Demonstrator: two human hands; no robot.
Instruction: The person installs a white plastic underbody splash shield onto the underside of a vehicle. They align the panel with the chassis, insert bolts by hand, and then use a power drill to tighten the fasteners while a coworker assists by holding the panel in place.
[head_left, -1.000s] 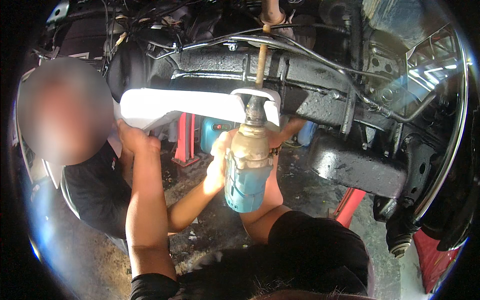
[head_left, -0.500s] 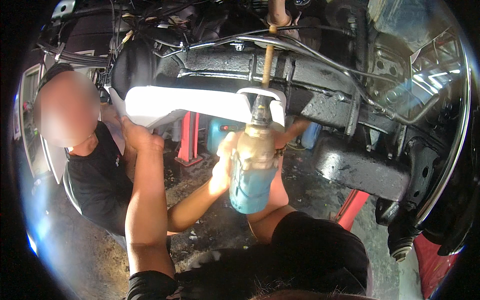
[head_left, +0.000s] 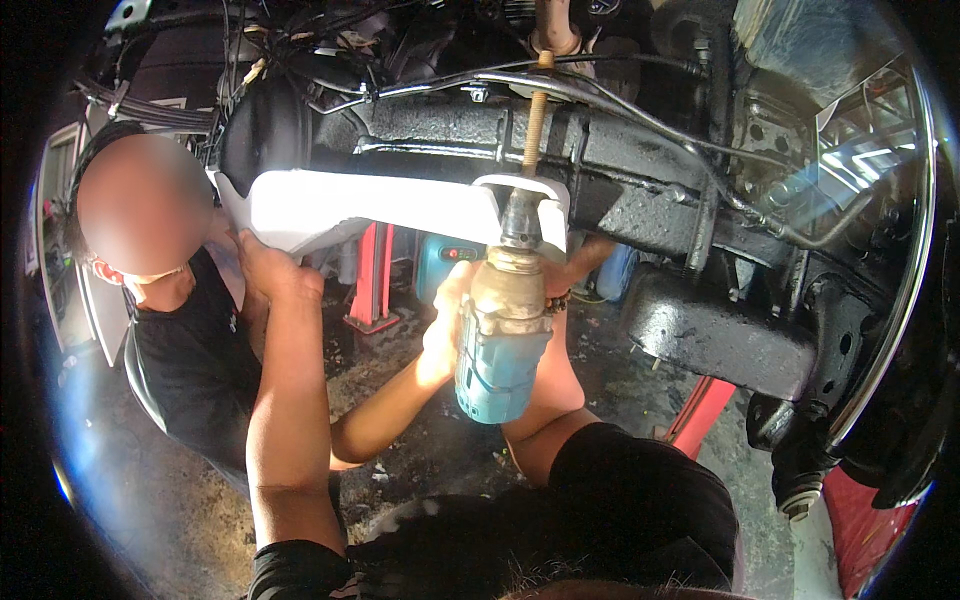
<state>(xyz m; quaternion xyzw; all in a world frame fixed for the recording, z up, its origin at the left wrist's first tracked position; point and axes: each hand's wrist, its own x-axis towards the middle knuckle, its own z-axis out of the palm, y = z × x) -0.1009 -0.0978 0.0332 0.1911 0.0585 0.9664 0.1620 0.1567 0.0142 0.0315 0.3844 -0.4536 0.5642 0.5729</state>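
Observation:
A long white bracket lies across the underside of a vehicle. My left hand holds its left end from below, palm up, with the fingertips hidden behind it. A threaded rod rises from the bracket's open right end. Just under the rod, the black socket of a blue impact wrench sits in that end. A co-worker's hand grips the wrench. Behind the tool, my right hand is near the bracket's right end; its fingers are mostly hidden. A bead bracelet circles that wrist.
The co-worker in a black shirt stands close on the left. Overhead are a black frame rail, metal lines and a black box-shaped part. Red stands and a blue-green case are on the floor beyond.
The wrench's body has shifted slightly left. The co-worker's head has moved a little to the right. My hands and the white bracket stay nearly where they were.

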